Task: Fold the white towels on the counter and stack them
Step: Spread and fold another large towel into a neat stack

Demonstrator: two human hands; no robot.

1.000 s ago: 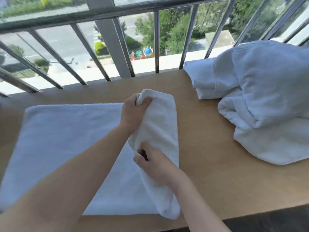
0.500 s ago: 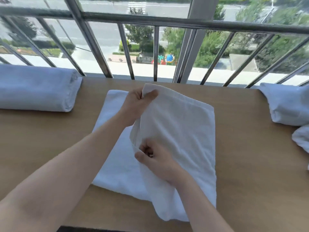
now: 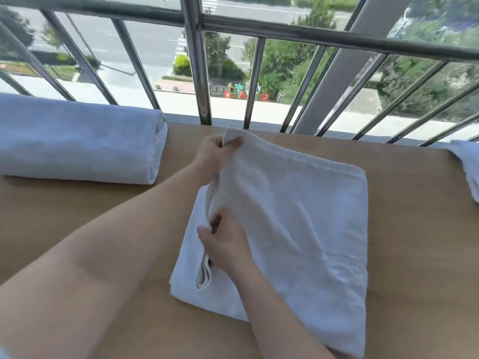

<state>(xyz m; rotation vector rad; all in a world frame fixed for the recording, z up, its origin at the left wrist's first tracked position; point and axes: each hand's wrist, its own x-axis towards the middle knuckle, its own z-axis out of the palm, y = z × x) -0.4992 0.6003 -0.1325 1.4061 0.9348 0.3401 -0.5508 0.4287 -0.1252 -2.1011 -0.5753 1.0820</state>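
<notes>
A white towel lies half folded in the middle of the wooden counter. My left hand pinches its far left corner, lifted a little off the layer below. My right hand grips the near part of the same folded edge. The top layer is drawn leftwards over the lower layer, which still shows along the left side. A folded white towel stack sits at the far left of the counter.
More white towels poke in at the right edge. A metal railing runs along the counter's far side, with a street and trees below. Bare wood shows left and right of the towel.
The top layer has been pulled further left over the lower layer, and the towel now looks narrower. My head has turned left, bringing the folded stack into view and the loose pile mostly out.
</notes>
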